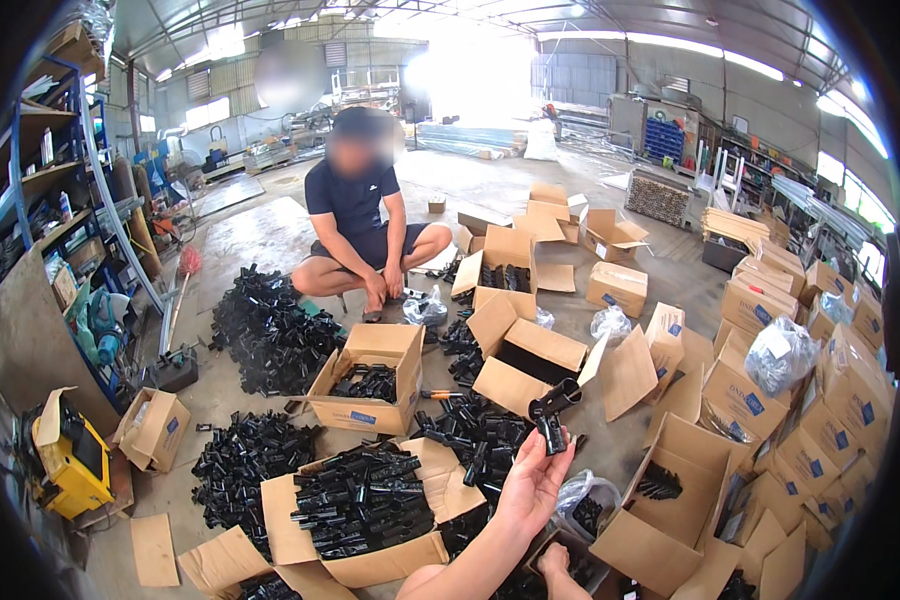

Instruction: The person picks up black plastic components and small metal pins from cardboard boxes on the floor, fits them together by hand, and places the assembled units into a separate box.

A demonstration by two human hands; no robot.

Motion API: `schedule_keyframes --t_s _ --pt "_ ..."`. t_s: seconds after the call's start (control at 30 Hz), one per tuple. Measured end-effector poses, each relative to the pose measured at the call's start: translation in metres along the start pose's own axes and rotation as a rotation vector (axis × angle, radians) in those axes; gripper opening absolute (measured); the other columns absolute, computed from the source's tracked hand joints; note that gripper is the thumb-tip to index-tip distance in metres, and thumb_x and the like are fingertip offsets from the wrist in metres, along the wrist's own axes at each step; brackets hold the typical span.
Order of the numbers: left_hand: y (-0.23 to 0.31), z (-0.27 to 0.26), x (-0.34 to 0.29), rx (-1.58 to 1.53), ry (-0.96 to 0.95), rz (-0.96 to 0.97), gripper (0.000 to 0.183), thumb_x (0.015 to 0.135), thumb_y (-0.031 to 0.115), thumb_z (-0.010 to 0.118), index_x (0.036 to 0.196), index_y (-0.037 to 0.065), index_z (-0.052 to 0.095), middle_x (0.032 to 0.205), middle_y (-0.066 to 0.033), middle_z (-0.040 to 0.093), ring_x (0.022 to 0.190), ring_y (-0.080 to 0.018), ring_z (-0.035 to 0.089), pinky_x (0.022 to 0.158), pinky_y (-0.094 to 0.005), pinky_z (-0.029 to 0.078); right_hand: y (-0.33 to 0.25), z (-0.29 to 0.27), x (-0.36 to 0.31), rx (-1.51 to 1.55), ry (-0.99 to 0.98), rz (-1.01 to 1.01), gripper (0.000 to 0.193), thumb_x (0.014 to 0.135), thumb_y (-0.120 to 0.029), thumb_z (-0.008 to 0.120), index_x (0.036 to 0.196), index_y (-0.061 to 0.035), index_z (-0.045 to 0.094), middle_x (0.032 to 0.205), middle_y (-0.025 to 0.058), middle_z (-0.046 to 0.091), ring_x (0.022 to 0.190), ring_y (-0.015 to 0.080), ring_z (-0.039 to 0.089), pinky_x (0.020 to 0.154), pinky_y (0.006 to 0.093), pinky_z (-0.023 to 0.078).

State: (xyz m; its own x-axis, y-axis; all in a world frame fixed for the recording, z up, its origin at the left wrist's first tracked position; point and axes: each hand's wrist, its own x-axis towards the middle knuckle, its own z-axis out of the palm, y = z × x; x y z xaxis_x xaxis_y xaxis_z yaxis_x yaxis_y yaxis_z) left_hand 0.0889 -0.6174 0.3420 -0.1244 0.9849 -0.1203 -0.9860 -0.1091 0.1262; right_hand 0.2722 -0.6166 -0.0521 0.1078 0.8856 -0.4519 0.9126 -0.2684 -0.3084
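My left hand is raised in front of me, its fingers closed round a black pipe joint with short tubular branches. Lower down, my right hand reaches down by a dark bin holding black parts; its fingers are mostly hidden. Beside it sits a clear plastic bag with more black pieces. To the left of my forearm, an open carton is filled with black pipe joints. On my right, another open carton holds a small cluster of black parts.
A person squats across from me beside a heap of black joints. Open cartons stand between us. Stacked boxes line the right side. A yellow machine and a blue shelf rack are at left.
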Motion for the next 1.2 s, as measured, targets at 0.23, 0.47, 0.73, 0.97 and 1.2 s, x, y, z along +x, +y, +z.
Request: schedule_keyframes --t_s 0.23,0.47,0.73,0.97,1.2 --pt "0.004 0.003 0.002 -0.002 0.022 0.002 0.032 0.103 0.012 0.061 0.133 0.003 0.054 0.129 -0.0179 0.064 0.123 -0.0286 0.062 0.113 -0.0405 0.051 -0.017 0.004 -0.006 0.187 0.095 0.153 0.031 0.087 -0.017 0.074 0.113 -0.0004 0.075 0.118 0.0247 0.072 0.109 0.0368 0.072 0.096 0.0443 0.056" --pt "0.007 0.003 0.005 0.024 0.014 0.018 0.032 0.103 0.015 0.063 0.131 0.004 0.055 0.128 -0.0176 0.066 0.122 -0.028 0.064 0.111 -0.0398 0.053 -0.023 0.023 0.0 0.174 0.314 0.287 0.031 0.089 -0.016 0.068 0.116 -0.0009 0.075 0.115 0.0273 0.072 0.11 0.0397 0.071 0.089 0.0506 0.058" --pt "0.01 -0.004 0.009 0.05 0.033 0.024 0.031 0.102 0.017 0.064 0.13 0.006 0.055 0.129 -0.0154 0.066 0.123 -0.0261 0.063 0.111 -0.0387 0.052 0.019 -0.012 -0.023 1.088 0.175 0.233 0.017 0.096 -0.01 0.069 0.108 0.0018 0.066 0.093 0.012 0.069 0.076 0.0197 0.067 0.065 0.0315 0.056" --pt "0.001 -0.004 0.003 0.079 0.03 0.013 0.029 0.103 0.017 0.064 0.13 0.008 0.056 0.126 -0.0131 0.067 0.121 -0.0248 0.065 0.11 -0.0394 0.052 -0.047 -0.158 -0.103 1.41 0.265 -0.196 0.02 0.104 -0.014 0.061 0.117 0.0008 0.062 0.093 0.0086 0.068 0.077 0.0158 0.067 0.074 0.0287 0.06" --pt "-0.018 0.009 -0.008 0.16 0.047 0.012 0.029 0.104 0.017 0.06 0.132 0.009 0.056 0.128 -0.0114 0.067 0.12 -0.0234 0.065 0.11 -0.04 0.052 -0.144 -0.314 -0.184 1.354 0.403 -0.684 0.017 0.104 -0.007 0.058 0.117 0.0035 0.06 0.11 0.0158 0.072 0.1 0.0212 0.073 0.086 0.0332 0.06"
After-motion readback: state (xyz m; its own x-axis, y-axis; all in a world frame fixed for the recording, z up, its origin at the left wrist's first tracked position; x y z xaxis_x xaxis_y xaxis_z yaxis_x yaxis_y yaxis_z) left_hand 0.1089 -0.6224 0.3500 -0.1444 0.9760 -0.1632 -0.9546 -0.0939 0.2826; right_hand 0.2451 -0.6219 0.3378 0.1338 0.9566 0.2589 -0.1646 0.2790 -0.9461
